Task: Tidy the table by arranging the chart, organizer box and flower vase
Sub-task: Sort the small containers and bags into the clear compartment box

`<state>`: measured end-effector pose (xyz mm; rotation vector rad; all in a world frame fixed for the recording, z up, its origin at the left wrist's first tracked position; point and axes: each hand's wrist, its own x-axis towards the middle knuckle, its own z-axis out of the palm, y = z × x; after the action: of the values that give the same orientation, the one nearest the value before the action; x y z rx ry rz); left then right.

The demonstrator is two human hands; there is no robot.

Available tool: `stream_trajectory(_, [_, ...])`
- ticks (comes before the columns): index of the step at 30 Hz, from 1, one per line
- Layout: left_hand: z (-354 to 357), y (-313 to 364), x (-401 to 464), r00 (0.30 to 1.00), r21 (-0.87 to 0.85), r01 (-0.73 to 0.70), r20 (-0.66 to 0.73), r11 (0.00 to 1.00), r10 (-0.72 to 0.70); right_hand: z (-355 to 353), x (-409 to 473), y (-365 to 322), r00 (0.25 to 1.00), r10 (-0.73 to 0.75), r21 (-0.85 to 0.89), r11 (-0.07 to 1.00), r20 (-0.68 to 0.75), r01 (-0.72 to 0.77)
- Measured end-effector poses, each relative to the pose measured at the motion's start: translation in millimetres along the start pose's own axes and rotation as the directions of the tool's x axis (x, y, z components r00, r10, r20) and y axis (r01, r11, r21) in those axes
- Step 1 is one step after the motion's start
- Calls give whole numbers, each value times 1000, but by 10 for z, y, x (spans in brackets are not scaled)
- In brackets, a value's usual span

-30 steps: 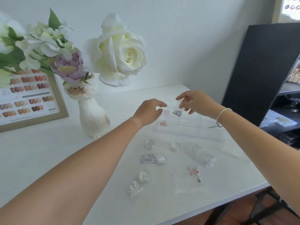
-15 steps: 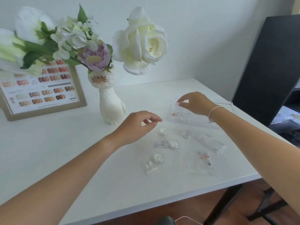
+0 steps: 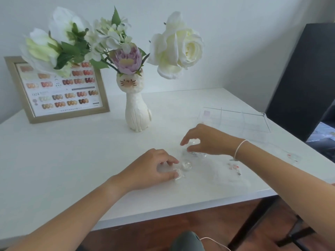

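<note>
Currently we list: clear plastic organizer box (image 3: 235,121), contents unclear, far right on white tabletop (image 3: 72,160); cat-shaped white flower vase (image 3: 137,113) beside framed colour chart (image 3: 59,89); left hand (image 3: 154,169) grasping small clear packet (image 3: 178,175); right hand (image 3: 206,140) pinching clear round pot (image 3: 193,143).

Both bare forearms reach forward from the lower edge of the view, converging toward the middle. The left hand (image 3: 154,169) is palm down, low over the counter (image 3: 72,160), fingers loosely curled and spread, with the fingertips (image 3: 174,175) pressing down onto something small and clear. The right hand (image 3: 206,140) sits just ahead of and to the right of the left, a little higher, wrist bent, palm down, thumb and forefinger drawn toward each other in a pinch around a small clear piece. A thin white band circles the right wrist.
</note>
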<state>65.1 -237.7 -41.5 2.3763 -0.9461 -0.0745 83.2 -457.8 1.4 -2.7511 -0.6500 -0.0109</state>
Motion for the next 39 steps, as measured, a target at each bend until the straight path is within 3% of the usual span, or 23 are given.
stream_trajectory(6, [13, 67, -41, 996, 159, 27, 79, 987, -40, 74, 26, -59, 992, 26, -99, 995, 122, -14])
stream_trajectory(13, [-64, 45, -12, 989, 80, 90, 107, 993, -99, 98, 86, -79, 992, 7, -66, 998, 127, 2])
stream_trajectory(16, [-94, 37, -8, 988, 26, 116, 97, 993, -118, 83, 108, -72, 997, 7, 1, 1000, 75, -7])
stream_trajectory(22, [-106, 27, 20, 988, 27, 148, 30, 989, -149, -100, 113, 8, 985, 52, 223, 975, -164, -14])
stream_trajectory(29, [-145, -7, 125, 966, 72, 244, 74, 967, -249, -428, 163, 349, 839, 307, 410, 905, -449, -112])
stream_trajectory(34, [-152, -31, 161, 955, -6, 269, 132, 963, -266, -509, 201, 642, 721, 457, 517, 841, -522, -159])
stream_trajectory(39, [-160, -19, 174, 961, 59, 233, 139, 971, -239, -459, 266, 736, 669, 519, 581, 798, -532, -157])
